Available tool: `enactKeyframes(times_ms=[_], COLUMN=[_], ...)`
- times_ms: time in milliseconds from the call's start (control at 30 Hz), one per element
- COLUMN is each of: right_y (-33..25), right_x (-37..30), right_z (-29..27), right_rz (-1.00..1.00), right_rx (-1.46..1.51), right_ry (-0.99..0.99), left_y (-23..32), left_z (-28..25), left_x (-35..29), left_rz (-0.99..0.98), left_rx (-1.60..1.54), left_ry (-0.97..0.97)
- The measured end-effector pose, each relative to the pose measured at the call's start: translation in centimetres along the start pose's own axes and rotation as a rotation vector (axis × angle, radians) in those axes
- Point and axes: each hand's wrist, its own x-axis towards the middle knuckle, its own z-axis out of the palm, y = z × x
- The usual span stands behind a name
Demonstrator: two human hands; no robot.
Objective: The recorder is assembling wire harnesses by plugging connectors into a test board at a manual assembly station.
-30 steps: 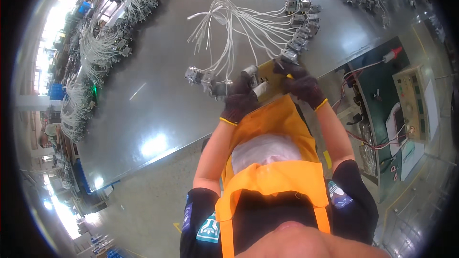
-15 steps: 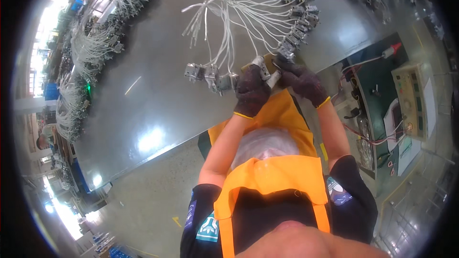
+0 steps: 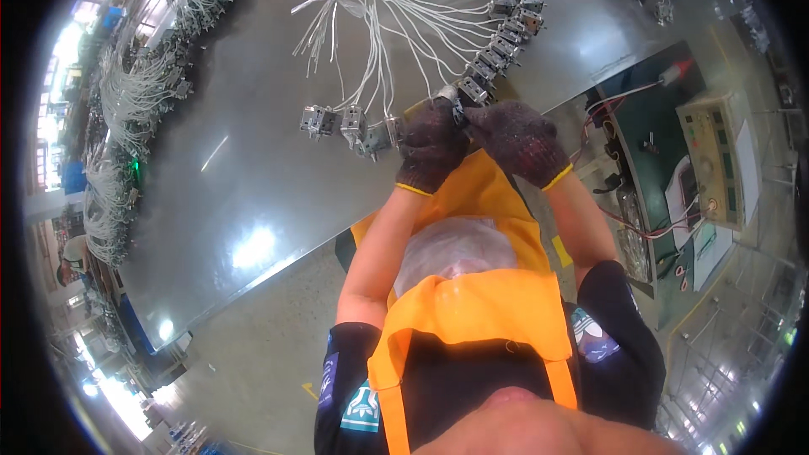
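My left hand [image 3: 430, 145] and right hand [image 3: 516, 140] clamp 1 small metal part [image 3: 449, 101] between them, its fellows [image 3: 350, 126] just left on the tabletop [image 3: 253, 152].

We see wired parts [image 3: 350, 125] on the table [image 3: 236, 194], left of the hands; connector row [image 3: 501, 21] behind; tester [image 3: 716, 156] right.

Glossy grey metal worktable [image 3: 253, 194] w/ light glare, concrete floor [image 3: 253, 354], green test bench [image 3: 649, 118] at right.
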Motion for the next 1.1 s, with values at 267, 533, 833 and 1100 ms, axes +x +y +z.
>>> enactKeyframes(times_ms=[267,533,833,1100], right_y=[0.1,-0.7,-0.4,1.2], right_x=[-0.6,-0.5,-1.7,0.3], right_z=[1.6,0.5,4.4,9.6], right_rz=[-0.008,0.057,-0.116,-0.013], right_rx=[0.008,-0.006,1.001,0.989], right_ry=[0.111,0.021,-0.096,0.268], left_y=[1.1,1.4,-4.7,-1.7], left_z=[-0.9,-1.1,-2.6,-4.4], left_x=[0.6,-0.1,-5.3,-1.6], left_rz=[-0.161,-0.175,0.151,-0.001], left_rx=[0.004,-0.091,0.769,0.181], left_ry=[-0.212,-0.228,-0.045,0.118])
